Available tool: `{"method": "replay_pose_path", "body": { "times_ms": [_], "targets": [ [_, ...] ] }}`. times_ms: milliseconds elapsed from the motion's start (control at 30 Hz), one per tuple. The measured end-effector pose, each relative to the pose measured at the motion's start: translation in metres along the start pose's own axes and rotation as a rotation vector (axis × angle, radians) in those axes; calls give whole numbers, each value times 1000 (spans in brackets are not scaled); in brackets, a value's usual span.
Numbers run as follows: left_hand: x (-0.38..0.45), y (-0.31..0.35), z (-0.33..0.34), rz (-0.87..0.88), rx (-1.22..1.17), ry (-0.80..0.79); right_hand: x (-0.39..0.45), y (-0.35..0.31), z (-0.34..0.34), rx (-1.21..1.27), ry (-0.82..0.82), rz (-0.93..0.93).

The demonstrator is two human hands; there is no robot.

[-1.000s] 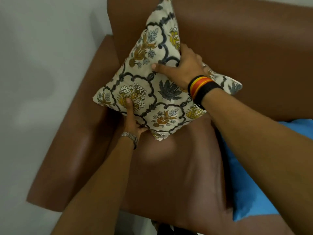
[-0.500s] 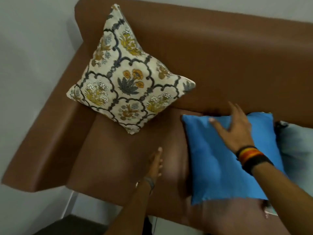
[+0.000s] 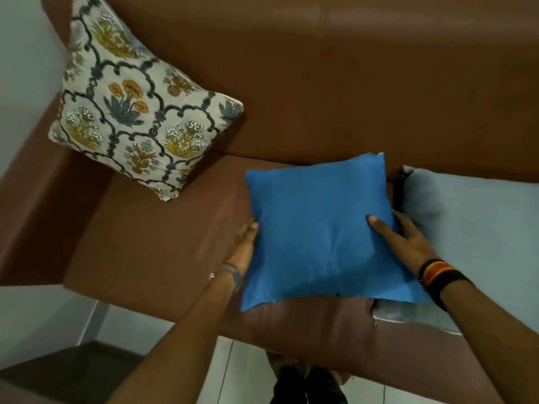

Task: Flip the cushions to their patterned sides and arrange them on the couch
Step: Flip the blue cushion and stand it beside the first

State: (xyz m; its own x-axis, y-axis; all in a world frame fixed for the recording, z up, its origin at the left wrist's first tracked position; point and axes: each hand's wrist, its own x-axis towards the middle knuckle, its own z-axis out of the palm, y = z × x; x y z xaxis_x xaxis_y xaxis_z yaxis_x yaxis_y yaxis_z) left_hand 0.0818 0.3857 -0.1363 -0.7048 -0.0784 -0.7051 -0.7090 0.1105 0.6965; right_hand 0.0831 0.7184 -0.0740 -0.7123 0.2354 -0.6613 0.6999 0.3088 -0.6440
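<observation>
- Three cushions are showing on the brown leather couch [image 3: 350, 83]: a floral patterned cushion [image 3: 137, 112] leaning on a corner against the backrest at the armrest end, a plain blue cushion [image 3: 318, 228] lying flat on the seat, and a pale grey cushion [image 3: 472, 228] lying flat just beside it, further from the armrest.
- The patterned cushion is sitting well apart from both hands and looks already placed.
- The blue cushion is lying between the two hands, its plain side facing up; whether its underside carries a pattern cannot be told from this view.
- The left hand [image 3: 243, 246] is touching the cushion's left edge, fingers tucked along or under the side; how tightly it is closing cannot be told.
- The right hand [image 3: 405, 243] is clamping the right edge, thumb pressing on the top fabric and fingers going around the side, into the gap beside the grey cushion.
- The cushion is nearly square, so no long axis is deciding the grip; both hands are equally near, one on each opposite side.
- The step in hand seems to be lifting the blue cushion to turn it over.
- The turn will likely hinge on the front-to-back line running between the hands, one edge rising over the other.
</observation>
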Motion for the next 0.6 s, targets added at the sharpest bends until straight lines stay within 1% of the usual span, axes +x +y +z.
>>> {"method": "replay_pose_path", "body": {
  "times_ms": [33, 67, 133, 200, 233, 267, 300, 333, 367, 400, 433, 500, 567, 600],
  "targets": [
    [-9, 12, -4, -26, -9, 17, -4, -3, -14, 31, -9, -23],
    [-10, 9, -20, -52, 27, 18, -12, -10, -27, 78, -16, -21],
    [-16, 12, -42, -78, 171, 56, -23, -21, -53, 186, -20, -26],
    [-30, 19, -46, -145, 439, 42, -27, -22, -65, 335, -34, -37],
    [-39, 29, -41, -145, 528, 36, -32, -24, -64, 411, -61, -53],
    [-49, 41, -32, -111, 583, 47, -36, -25, -63, 452, -116, -99],
    [-51, 47, -24, -23, 615, 71, -38, -25, -60, 481, -144, -112],
    [-53, 51, -17, 56, 635, 76, -35, -21, -55, 482, -135, -127],
    [-53, 55, -10, 105, 603, 81, -35, -22, -48, 435, -115, -119],
    [-54, 58, -6, 166, 553, 70, -34, -24, -43, 334, -103, -125],
    [-53, 61, 0, 144, 456, 45, -31, -26, -39, 341, -75, -132],
    [-51, 70, 15, 164, 219, 54, -31, -39, -33, 374, -74, -145],
    [-45, 79, 25, 210, -45, 78, -28, -77, -26, 369, 27, -249],
    [-41, 81, 27, 208, -185, 58, -31, -101, -25, 380, 51, -300]
  ]
}}
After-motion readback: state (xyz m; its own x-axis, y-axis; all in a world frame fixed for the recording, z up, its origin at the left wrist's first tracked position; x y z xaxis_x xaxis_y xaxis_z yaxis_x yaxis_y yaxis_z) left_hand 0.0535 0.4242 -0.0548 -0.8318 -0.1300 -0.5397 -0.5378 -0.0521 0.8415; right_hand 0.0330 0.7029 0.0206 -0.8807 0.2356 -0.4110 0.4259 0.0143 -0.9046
